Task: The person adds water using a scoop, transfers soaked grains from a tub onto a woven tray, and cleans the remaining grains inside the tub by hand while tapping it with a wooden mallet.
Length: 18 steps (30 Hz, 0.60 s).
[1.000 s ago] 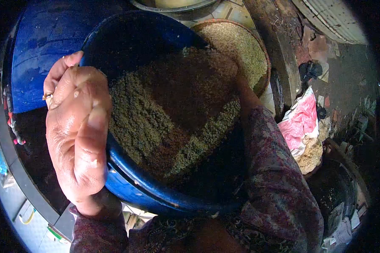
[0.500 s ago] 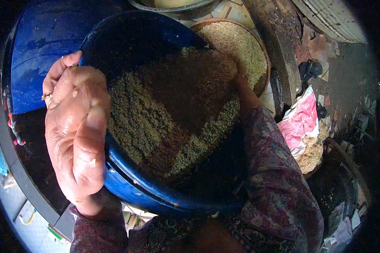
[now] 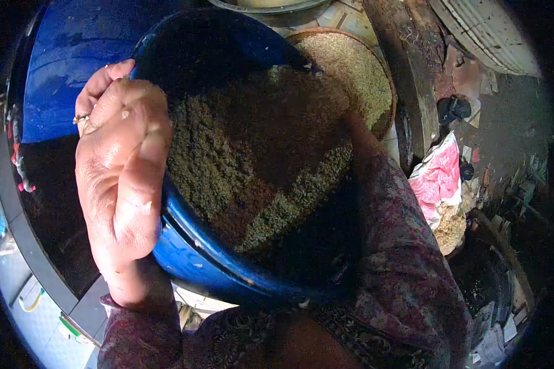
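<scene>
A deep blue drum (image 3: 209, 255) stands tilted in front of me, with damp, pale-brown grain (image 3: 206, 166) inside. My left hand (image 3: 123, 166) is closed around its left rim, and a ring shows on one finger. Wet bits cling to the skin. My right hand (image 3: 335, 101) reaches into the drum from the right, over the grain. Its fingers are dark and smeared, so their hold cannot be made out. Beside it, a dark brown blurred patch covers the middle of the grain; what it is cannot be told.
Behind the drum on the right, a round shallow basket (image 3: 385, 117) holds pale grain. A second blue container (image 3: 68, 74) stands at the left. Wooden boards (image 3: 406, 80), a pink-and-white sack (image 3: 437, 175) and a dark tub (image 3: 486, 270) lie to the right. A basin rim (image 3: 277, 9) shows at the top.
The view has shifted slightly, so my left hand and the drum's near rim appear a little farther right. My left hand keeps its grip; my right hand remains inside, blurred.
</scene>
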Each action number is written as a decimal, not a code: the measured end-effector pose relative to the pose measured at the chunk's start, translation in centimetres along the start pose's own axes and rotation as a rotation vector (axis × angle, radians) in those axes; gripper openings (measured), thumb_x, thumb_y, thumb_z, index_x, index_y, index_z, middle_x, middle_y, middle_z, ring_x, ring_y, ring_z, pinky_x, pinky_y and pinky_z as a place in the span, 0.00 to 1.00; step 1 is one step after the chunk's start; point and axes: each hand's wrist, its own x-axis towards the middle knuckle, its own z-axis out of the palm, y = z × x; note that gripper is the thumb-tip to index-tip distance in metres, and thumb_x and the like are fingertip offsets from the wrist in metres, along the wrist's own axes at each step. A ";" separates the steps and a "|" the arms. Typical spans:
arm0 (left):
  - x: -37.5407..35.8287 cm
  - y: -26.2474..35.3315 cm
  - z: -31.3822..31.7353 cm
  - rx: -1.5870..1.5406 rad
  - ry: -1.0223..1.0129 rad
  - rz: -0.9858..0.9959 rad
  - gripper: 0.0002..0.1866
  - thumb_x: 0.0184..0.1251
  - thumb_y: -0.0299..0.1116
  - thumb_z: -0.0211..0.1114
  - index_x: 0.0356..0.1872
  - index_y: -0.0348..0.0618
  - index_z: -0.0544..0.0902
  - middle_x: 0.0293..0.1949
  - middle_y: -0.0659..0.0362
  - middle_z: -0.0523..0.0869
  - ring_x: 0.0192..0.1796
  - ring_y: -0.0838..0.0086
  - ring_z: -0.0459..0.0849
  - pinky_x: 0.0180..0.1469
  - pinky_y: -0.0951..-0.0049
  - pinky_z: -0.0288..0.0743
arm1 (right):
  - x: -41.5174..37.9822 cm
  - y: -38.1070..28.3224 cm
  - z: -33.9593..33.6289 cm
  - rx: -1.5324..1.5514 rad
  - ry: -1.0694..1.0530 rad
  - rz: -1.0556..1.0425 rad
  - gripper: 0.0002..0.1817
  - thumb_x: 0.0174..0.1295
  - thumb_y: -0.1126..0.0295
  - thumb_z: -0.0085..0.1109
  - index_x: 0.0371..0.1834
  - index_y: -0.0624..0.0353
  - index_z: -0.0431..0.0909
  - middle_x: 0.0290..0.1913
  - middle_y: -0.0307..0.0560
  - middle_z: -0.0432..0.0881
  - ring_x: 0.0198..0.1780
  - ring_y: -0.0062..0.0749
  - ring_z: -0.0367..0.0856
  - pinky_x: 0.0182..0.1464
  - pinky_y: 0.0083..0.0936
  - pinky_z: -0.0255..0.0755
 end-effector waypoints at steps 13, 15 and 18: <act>-3.4 -0.6 -2.8 -0.046 0.042 0.016 0.18 0.52 0.43 0.50 0.14 0.39 0.70 0.24 0.59 0.74 0.35 0.71 0.73 0.57 0.61 0.54 | -1.4 2.1 0.7 -0.133 0.017 -0.156 0.19 0.54 0.59 0.47 0.45 0.55 0.76 0.46 0.52 0.76 0.49 0.42 0.74 0.52 0.37 0.65; -4.5 -0.8 -3.0 -0.078 0.115 -0.022 0.15 0.50 0.40 0.51 0.14 0.39 0.70 0.24 0.59 0.75 0.34 0.72 0.73 0.57 0.60 0.54 | -1.3 3.6 1.7 -0.202 0.053 -0.263 0.19 0.54 0.59 0.47 0.45 0.55 0.76 0.45 0.52 0.76 0.49 0.42 0.74 0.52 0.37 0.65; -6.4 -1.4 -4.3 -0.111 0.058 -0.025 0.10 0.45 0.34 0.52 0.14 0.39 0.72 0.24 0.60 0.75 0.34 0.72 0.73 0.58 0.60 0.54 | -1.9 4.8 3.5 -0.381 -0.458 -0.292 0.18 0.53 0.59 0.47 0.42 0.56 0.77 0.42 0.54 0.78 0.44 0.44 0.77 0.48 0.38 0.69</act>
